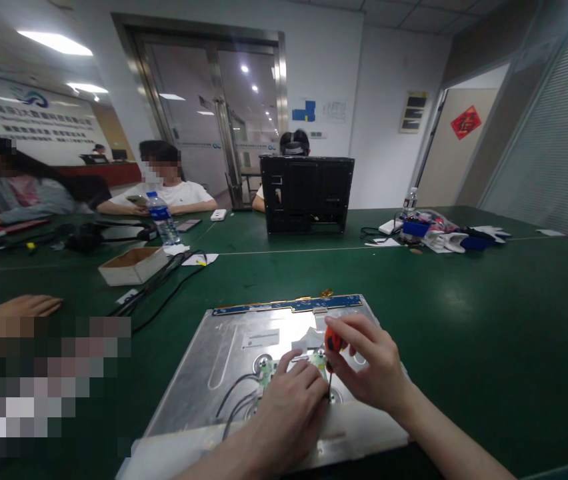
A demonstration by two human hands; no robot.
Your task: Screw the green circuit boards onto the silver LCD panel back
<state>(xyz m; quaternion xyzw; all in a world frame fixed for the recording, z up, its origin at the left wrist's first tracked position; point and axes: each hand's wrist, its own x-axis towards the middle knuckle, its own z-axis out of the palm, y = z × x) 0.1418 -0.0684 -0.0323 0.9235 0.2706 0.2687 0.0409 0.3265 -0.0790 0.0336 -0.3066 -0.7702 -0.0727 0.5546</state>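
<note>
My right hand [371, 360] is closed around the orange-red and black handle of a screwdriver [333, 339], its thin shaft pointing down. My left hand [297, 393] lies over a small green circuit board [319, 362], fingers bent, its right edge close to the shaft's lower end. What those fingertips hold, if anything, is hidden, and so is the screwdriver's tip. The board sits on a flat silver metal panel [199, 373] with round metal discs [263, 363] around it. Dark cables [234, 393] run from the board. A blue circuit strip [289, 305] lines the panel's far edge.
A black monitor-like housing [309, 193] stands at the back. Left are an open box [134, 265], black cables [164, 280] and a water bottle [163, 219]. Gloves and small items [449, 235] lie at right. Another person's hand [24, 305] rests at left; several people sit beyond.
</note>
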